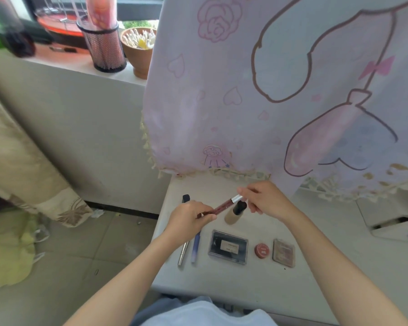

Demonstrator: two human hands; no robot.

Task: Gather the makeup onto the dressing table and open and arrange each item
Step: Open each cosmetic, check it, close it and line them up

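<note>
Makeup lies spread on our white dressing table, and we hold one piece of it above the rest: a dark red lip gloss tube, slanting up to the right between both hands. Our left hand curls its fingers round the lower end of the tube, while our right hand pinches the silver cap between thumb and fingertips; we cannot tell whether the cap has parted from the tube. Just beneath the tube a beige foundation bottle with a black top lies on the table. Nearer us runs a row: a silver pen, a lilac-blue pen, a black palette in a clear case, a small red pot and a square pinkish compact. A dark cap shows beyond our left hand. A pink cartoon cloth hangs behind the table, its fringe touching the back edge
</note>
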